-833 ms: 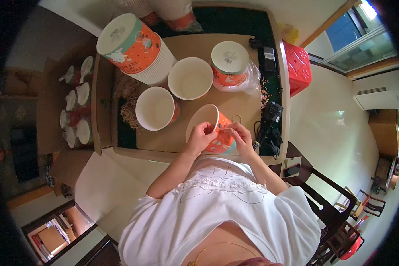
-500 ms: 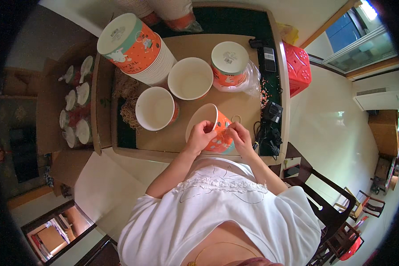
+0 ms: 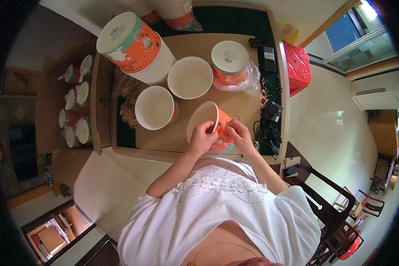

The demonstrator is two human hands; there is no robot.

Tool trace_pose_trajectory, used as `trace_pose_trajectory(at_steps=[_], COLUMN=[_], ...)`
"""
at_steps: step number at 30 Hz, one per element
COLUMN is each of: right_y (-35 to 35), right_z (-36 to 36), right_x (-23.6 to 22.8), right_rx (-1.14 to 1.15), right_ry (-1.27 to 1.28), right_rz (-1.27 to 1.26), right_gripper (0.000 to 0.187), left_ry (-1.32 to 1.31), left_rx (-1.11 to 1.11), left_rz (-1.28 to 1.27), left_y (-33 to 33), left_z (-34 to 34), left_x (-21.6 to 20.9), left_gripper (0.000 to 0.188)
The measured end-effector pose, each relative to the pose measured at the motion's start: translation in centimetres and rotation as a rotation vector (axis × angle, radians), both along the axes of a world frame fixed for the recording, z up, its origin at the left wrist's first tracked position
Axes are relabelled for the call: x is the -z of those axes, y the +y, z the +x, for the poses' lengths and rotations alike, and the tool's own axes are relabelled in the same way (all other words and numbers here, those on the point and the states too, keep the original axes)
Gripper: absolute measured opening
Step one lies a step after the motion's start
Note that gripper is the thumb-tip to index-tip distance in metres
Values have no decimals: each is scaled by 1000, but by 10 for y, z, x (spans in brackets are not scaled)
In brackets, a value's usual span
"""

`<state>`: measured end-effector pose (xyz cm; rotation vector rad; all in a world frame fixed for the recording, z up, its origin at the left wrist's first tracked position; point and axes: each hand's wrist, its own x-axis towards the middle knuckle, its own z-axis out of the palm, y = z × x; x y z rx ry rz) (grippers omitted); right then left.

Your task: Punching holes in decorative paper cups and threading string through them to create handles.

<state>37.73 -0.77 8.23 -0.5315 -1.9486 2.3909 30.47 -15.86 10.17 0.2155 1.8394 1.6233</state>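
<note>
Near the table's front edge, a paper bucket (image 3: 200, 117) with a white inside and an orange printed wall lies tilted between my hands. My left hand (image 3: 202, 138) is closed on its rim, fingers at the wall. Against the orange outside, my right hand (image 3: 240, 136) pinches with thumb and fingertips; what is between them is too small to tell. A thin tan cord loop (image 3: 237, 117) shows just beyond the right fingers. Two open white paper buckets, one at the left (image 3: 155, 108) and one farther back (image 3: 190, 79), stand upright beyond my left hand.
A tall stack of upside-down buckets (image 3: 139, 51) stands back left, beside tangled tan cords (image 3: 128, 108). Another upside-down stack (image 3: 229, 57) in clear plastic is back right. Black adapters (image 3: 271, 111) and small beads line the right edge. A cardboard box (image 3: 103, 97) with lidded tubs stands left.
My right hand has shifted slightly up and left along the bucket's outside. The bucket has turned slightly, and my left hand still grips its rim.
</note>
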Motion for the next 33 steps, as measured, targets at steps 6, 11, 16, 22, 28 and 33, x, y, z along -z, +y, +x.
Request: trace_pose_trajectory(at_steps=[6,11,16,22,28,33], right_y=[-7,-9,-4,-4,-7,-6], right_z=[-6,-7,-5,-3,-4,-5], right_x=[-5,-13,1,3,-1,-2], right_rx=[-102,-151,-130,-155,-117,-66], right_ry=[-4,-39,6,96,149,91], right_rz=[-30,-8,-178,-22,96,63], right_gripper=[15,18,15,14,12,10], left_ry=[399,356,563,560,663,709], left_rx=[11,-99,-75,-62,43,56], left_rz=[-108,-109,-125,-122,-258,-255], left_y=[2,3,2,4,8,9], left_z=[6,8,7,4,6,8], left_x=[-9,-18,-20,-18,-18,-17], left_gripper=[17,15,12,8,12,9])
